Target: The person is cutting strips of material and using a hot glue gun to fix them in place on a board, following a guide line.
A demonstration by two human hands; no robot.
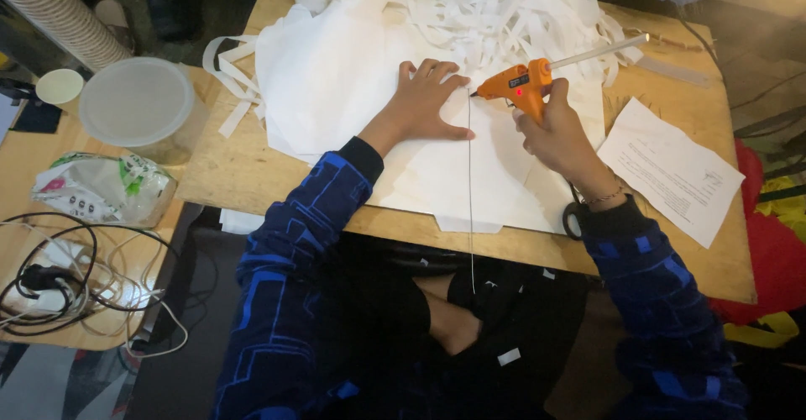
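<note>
Soft, even indoor light fell from above on the white paper sheets point(336, 76), which came out bright, nearly washed flat. Shadows stayed faint under the left hand point(428, 101) and the orange glue gun point(514, 84). The lap and floor below the wooden table point(672, 244) sank into dimness. Corners looked slightly bent and soft; the centre was sharp.

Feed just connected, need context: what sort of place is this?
Likely a craft or hobby workspace: a wooden table covered in white paper sheets and cut paper strips, with the right hand holding an orange glue gun.
</note>
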